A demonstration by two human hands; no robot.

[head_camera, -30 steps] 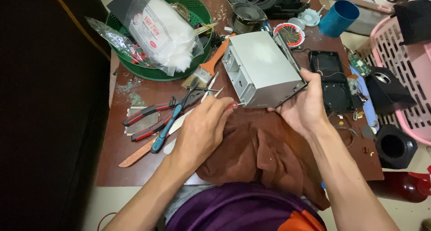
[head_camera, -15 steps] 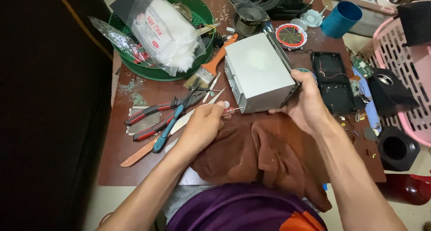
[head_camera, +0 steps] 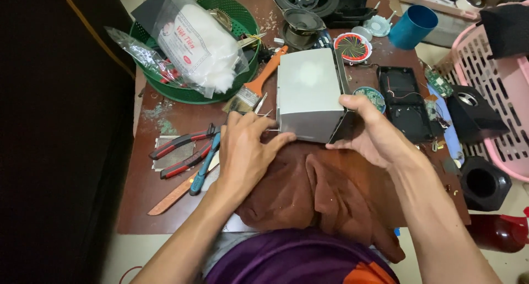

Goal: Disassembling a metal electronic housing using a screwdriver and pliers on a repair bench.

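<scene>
A grey metal box lies on the brown table, its near end resting on a brown cloth. My right hand grips the box's near right corner. My left hand rests on the cloth with its fingertips against the box's near left corner; a thin metal pin seems to poke out between its fingers. Both forearms reach in from the bottom.
Red-handled pliers, a blue-handled tool and a knife lie left of my left hand. An orange-handled brush, a green basket with a plastic bag, speaker parts, a blue cup, black casings and a pink basket surround the box.
The box has been turned from tilted with its vented face showing to lying flat, plain side up. My left hand moved up to its near left corner.
</scene>
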